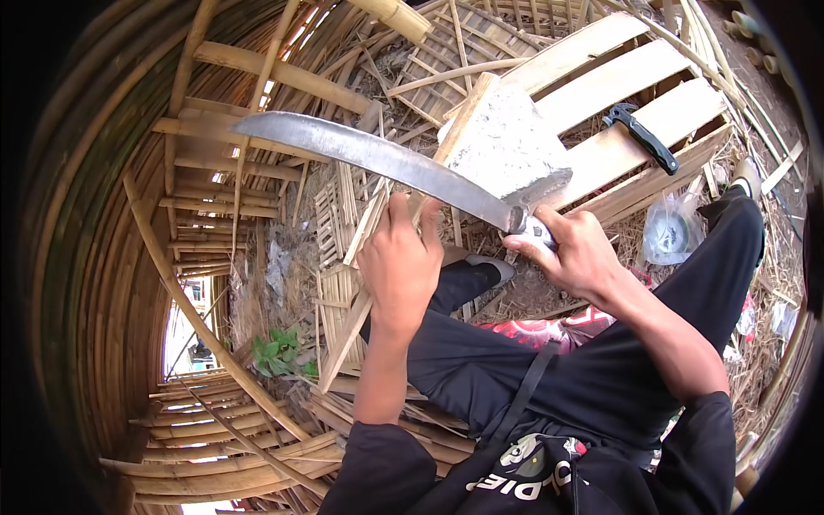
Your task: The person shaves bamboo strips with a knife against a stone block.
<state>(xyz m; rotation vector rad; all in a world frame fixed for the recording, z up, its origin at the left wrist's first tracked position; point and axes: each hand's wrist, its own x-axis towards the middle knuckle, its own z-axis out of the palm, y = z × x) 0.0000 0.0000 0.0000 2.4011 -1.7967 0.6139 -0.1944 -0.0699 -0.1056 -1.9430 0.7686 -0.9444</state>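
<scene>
My right hand [577, 255] is closed around the pale handle of a machete [386, 163]. Its long curved blade points to the left and passes above my left hand [400, 268]. That hand is wrapped around a split bamboo strip [348, 339], which slants from low on the left up to a whitish stone block [506, 142]. The strip's upper end [470, 116] lies against the block's left side. From this angle I cannot tell whether the blade touches the strip.
Right of the block is a slatted wooden pallet [618, 81] with a black-handled tool [642, 137] on it. A clear plastic bag [672, 230] lies by my leg. Bamboo lattice panels [343, 215] cover the ground ahead. A bamboo pole wall [103, 257] curves along the left.
</scene>
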